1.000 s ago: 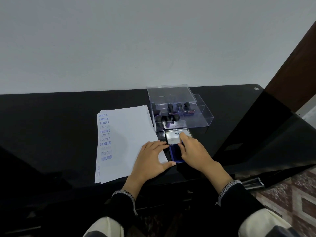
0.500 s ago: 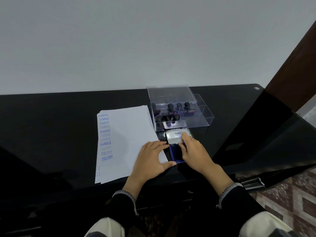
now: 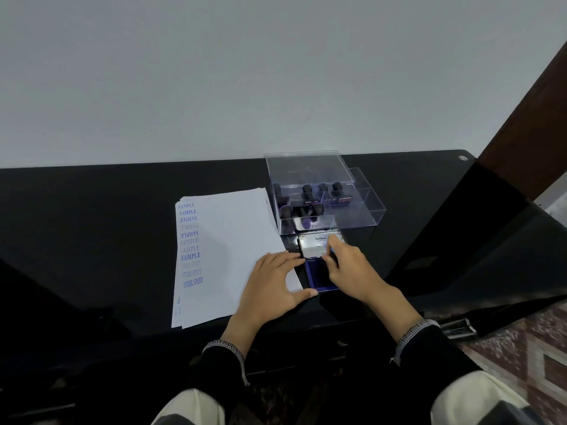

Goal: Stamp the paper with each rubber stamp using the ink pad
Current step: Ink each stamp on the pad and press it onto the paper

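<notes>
Two hands at the ink pad [image 3: 319, 276], 4 o'clock of the paper [image 3: 227, 256]. Left hand [image 3: 273, 283] flat, bracing the base. Right hand [image 3: 349, 271] pinches the lid [image 3: 316, 245], which barely shifted over the last second; no stamp picked yet.

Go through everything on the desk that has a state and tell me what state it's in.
Ink pad: open, lid tilted up.
Clear box: open, stamps inside.
Paper: stamped down its left edge.
Left hand: flat on paper.
Right hand: fingers on the lid.
</notes>
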Tool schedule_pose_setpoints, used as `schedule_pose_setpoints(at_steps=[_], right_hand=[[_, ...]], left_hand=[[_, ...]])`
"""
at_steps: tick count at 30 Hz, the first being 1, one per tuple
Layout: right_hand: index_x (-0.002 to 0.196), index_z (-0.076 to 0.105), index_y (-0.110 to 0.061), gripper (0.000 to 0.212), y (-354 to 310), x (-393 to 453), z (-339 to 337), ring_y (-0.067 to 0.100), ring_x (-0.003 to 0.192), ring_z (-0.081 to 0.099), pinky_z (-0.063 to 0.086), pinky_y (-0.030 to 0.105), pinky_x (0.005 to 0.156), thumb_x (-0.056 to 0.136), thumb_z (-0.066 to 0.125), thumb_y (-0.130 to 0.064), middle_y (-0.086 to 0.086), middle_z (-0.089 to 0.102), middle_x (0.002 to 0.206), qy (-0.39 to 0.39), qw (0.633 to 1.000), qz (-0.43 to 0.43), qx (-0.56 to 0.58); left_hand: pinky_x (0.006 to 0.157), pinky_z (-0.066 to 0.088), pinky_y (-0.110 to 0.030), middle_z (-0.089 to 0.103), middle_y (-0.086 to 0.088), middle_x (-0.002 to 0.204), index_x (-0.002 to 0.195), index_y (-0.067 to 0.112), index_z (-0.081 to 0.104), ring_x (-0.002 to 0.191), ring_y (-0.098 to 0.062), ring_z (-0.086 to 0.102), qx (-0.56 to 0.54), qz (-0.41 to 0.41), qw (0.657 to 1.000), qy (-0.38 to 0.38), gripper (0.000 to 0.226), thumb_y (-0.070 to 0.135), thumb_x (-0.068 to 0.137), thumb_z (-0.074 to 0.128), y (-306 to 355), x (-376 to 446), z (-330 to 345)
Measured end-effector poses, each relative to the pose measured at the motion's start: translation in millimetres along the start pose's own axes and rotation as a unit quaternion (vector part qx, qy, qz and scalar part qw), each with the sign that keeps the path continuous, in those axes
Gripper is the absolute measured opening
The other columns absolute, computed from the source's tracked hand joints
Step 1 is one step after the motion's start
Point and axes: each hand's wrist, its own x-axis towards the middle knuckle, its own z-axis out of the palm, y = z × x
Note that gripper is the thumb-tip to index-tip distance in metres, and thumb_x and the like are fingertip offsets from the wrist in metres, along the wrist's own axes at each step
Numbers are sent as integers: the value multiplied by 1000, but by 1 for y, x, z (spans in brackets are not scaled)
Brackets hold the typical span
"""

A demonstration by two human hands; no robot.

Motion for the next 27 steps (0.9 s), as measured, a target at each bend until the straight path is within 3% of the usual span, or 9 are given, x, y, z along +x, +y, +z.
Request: schedule_pose_setpoints(at_steps=[6, 11, 17, 23, 27], right_hand=[[85, 39, -11, 15, 1, -3, 2, 28, 60, 51, 42, 45, 54, 95, 50, -11, 7, 51, 68, 15, 1000, -2, 22], [85, 36, -16, 17, 3, -18, 15, 18, 68, 47, 39, 32, 54, 98, 45, -20, -1, 49, 75, 76, 997, -19, -27], [87, 37, -19, 15, 3, -30, 25, 15, 73, 47, 46, 32, 56, 98, 47, -19, -3, 51, 83, 122, 991, -20, -53], [83, 34, -18, 19, 5, -19, 15, 16, 67, 46, 35, 25, 52, 98, 46, -19, -2, 49, 74, 77, 996, -23, -35], [84, 38, -15, 17, 3, -8, 3, 22, 61, 52, 42, 38, 53, 96, 49, -17, 3, 53, 69, 22, 1000, -8, 8]], left_hand=[[116, 7, -21, 42, 20, 145, 138, 35, 49, 134, 2, 30, 4, 1, 1000, -1, 75, 74, 75, 58, 0, 1, 0], [116, 6, -21, 42, 19, 145, 138, 35, 49, 134, 2, 30, 1, 0, 1000, 0, 74, 72, 75, 60, 1, 0, 0], [117, 9, -22, 42, 19, 145, 138, 35, 49, 134, 2, 30, -2, -2, 1000, -1, 74, 73, 75, 60, 0, 0, 0], [118, 10, -24, 43, 20, 144, 137, 35, 49, 134, 2, 31, 0, 0, 1000, 3, 75, 74, 74, 59, 0, 0, 0], [115, 6, -19, 43, 20, 144, 137, 35, 49, 134, 2, 31, 2, 2, 1000, 4, 74, 73, 75, 59, 0, 0, -1]])
